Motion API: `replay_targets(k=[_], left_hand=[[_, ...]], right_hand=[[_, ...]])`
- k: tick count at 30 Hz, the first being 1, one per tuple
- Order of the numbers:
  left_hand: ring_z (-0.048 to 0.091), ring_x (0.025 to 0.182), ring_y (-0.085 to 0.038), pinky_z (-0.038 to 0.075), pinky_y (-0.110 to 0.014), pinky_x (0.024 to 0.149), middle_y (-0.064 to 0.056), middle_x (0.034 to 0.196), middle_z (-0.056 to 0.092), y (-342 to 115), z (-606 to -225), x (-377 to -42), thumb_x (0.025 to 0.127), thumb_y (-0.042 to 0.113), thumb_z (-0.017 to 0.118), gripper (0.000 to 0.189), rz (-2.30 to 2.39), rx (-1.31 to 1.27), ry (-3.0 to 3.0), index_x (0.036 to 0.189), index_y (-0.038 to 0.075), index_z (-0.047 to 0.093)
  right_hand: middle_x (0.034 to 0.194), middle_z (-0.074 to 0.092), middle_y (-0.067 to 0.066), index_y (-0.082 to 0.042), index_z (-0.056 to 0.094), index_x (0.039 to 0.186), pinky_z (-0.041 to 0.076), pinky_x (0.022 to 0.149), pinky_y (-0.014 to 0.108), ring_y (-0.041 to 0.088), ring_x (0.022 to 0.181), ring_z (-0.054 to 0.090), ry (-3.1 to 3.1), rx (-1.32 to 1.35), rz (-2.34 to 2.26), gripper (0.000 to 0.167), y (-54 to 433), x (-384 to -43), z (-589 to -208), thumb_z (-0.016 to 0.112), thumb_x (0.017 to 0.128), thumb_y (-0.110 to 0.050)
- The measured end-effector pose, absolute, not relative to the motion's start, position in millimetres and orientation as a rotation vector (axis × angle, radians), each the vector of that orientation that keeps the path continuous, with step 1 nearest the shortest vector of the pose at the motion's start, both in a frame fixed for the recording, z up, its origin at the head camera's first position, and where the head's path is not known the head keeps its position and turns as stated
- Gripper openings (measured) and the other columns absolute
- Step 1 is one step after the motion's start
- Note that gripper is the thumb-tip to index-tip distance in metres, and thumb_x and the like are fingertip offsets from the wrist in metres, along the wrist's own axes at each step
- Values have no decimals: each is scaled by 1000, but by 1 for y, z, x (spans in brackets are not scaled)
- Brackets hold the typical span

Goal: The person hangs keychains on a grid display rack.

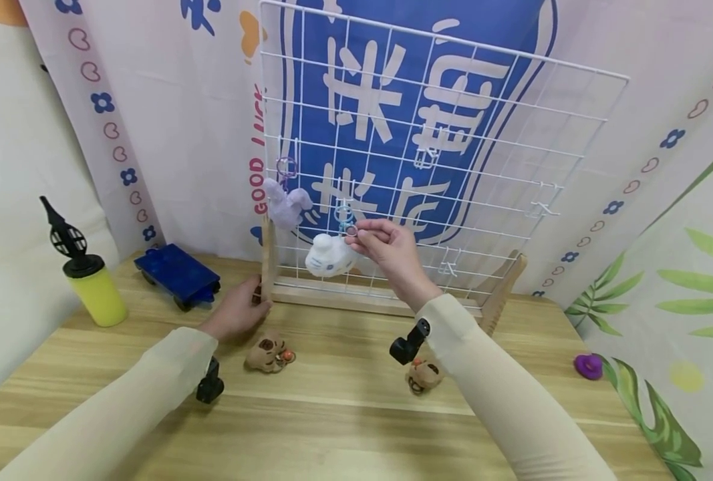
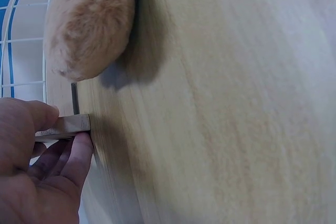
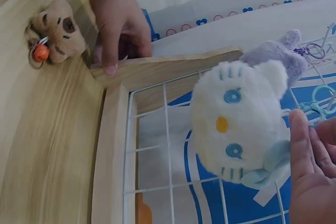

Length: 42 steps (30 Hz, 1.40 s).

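In the head view, my right hand (image 1: 392,250) pinches a small ring at the top of a white plush cat keychain (image 1: 326,257). The keychain's light blue ring (image 1: 344,212) is at a hook on the white wire grid (image 1: 386,143). In the right wrist view, the cat's face (image 3: 236,121) shows blue eyes, a yellow nose and a blue bow. My left hand (image 1: 238,310) grips the left foot of the wooden stand (image 2: 65,125) between thumb and fingers. A purple plush keychain (image 1: 287,204) hangs on the grid, left of the cat.
Two brown plush keychains, one left (image 1: 266,354) and one right (image 1: 425,375), lie on the wooden table (image 1: 332,427). A blue toy cart (image 1: 178,274) and a yellow hand pump (image 1: 99,294) stand at left. A purple ring-shaped thing (image 1: 588,366) lies at right. More hooks (image 1: 539,208) sit on the grid.
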<state>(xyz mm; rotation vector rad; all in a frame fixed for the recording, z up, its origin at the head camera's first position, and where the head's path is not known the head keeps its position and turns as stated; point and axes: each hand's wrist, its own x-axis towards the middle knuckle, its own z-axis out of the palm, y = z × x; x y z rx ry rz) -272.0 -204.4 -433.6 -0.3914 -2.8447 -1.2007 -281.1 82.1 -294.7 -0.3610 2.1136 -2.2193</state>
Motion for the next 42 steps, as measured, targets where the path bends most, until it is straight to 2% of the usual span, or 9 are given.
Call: replay_targets(k=[6, 13, 16, 19, 22, 30, 33, 37, 42], left_hand=[[65, 118, -52, 59, -59, 98, -40, 132, 60, -205, -433, -272, 102, 3, 58, 48, -1194, -401, -2840, 142, -17, 42], [66, 117, -52, 59, -59, 97, -40, 131, 60, -205, -432, -271, 101, 2, 60, 47, -1194, -401, -2837, 141, -17, 43], [65, 118, -52, 59, -60, 98, -40, 131, 60, -205, -431, -271, 102, 2, 59, 47, -1192, -396, -2843, 141, -17, 43], [65, 118, -53, 59, -60, 98, -40, 131, 60, -206, -431, -272, 102, 2, 59, 47, -1202, -399, -2837, 141, -17, 43], [65, 118, -53, 59, -59, 97, -41, 130, 60, -206, -431, -272, 101, 2, 59, 47, -1205, -413, -2830, 141, -18, 43], [66, 117, -53, 60, -59, 96, -41, 131, 60, -205, -432, -272, 101, 2, 60, 48, -1191, -426, -2830, 142, -18, 42], [65, 117, -53, 60, -59, 96, -41, 131, 60, -204, -432, -271, 102, 2, 59, 48, -1192, -423, -2831, 141, -17, 42], [66, 117, -53, 60, -59, 95, -41, 130, 60, -204, -432, -271, 102, 2, 59, 47, -1186, -425, -2828, 140, -17, 43], [66, 117, -54, 59, -60, 96, -41, 130, 60, -204, -432, -271, 100, 2, 60, 45, -1179, -428, -2817, 138, -17, 44]], right_hand=[[113, 75, 13, 7, 64, 126, 62, 91, 23, 8, 94, 76, 2144, -366, -2195, 24, 91, -280, -305, 61, 104, -1], [109, 72, 9, 8, 61, 128, 61, 102, 38, 10, 93, 74, 2190, -347, -2180, 27, 98, -277, -320, 59, 105, -5], [104, 71, 8, 8, 59, 126, 63, 99, 38, 13, 91, 74, 2194, -314, -2184, 24, 101, -275, -331, 57, 106, -4], [100, 70, 5, 8, 59, 123, 64, 91, 32, 13, 88, 73, 2202, -280, -2151, 21, 101, -272, -347, 55, 106, -3], [100, 69, 7, 10, 60, 122, 65, 90, 33, 12, 85, 71, 2213, -266, -2082, 21, 98, -268, -364, 56, 104, -1], [107, 69, 29, 15, 63, 120, 66, 86, 41, 18, 85, 70, 2283, -440, -1744, 24, 75, -253, -406, 60, 100, 1], [106, 70, 28, 12, 66, 118, 66, 79, 37, 21, 83, 69, 2309, -529, -1587, 22, 64, -246, -417, 64, 99, -1], [105, 73, 20, 5, 69, 114, 59, 72, 22, 13, 81, 64, 2379, -654, -1357, 21, 48, -238, -429, 71, 97, -6], [108, 73, 14, 2, 69, 116, 55, 76, 14, 4, 83, 61, 2437, -814, -1164, 25, 30, -232, -435, 75, 95, -10]])
